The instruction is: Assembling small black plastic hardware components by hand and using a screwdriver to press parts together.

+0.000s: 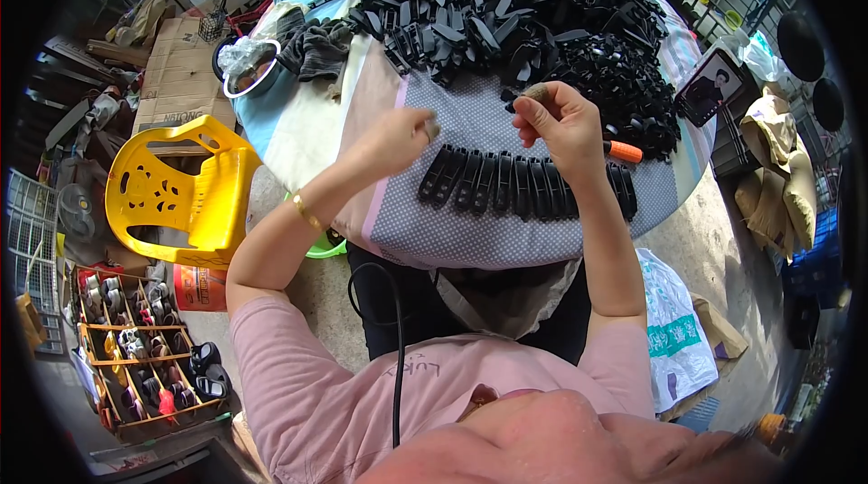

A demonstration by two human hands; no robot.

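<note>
On the dotted cloth, a row of long black plastic pieces [493, 182] stands side by side in front of me. My right hand [565, 127] hovers above the row with thumb and fingers curled together. A brownish cover shows on a fingertip; whatever the fingers pinch is too small to make out. To the left, my left hand [402, 139] is over the cloth, its fingers smeared by motion and a ring on one of them. Beyond both hands rises a large heap of similar loose black pieces [506, 9]. An orange cylindrical thing [624, 151] lies beside my right wrist.
The round table's cloth [362, 122] reaches its near edge. A bowl [253, 73] and dark knitted fabric [316, 48] lie at its left. A phone or tablet [711, 86] leans at the right. Left of the table stand a yellow chair [217, 190] and a shoe rack [136, 339].
</note>
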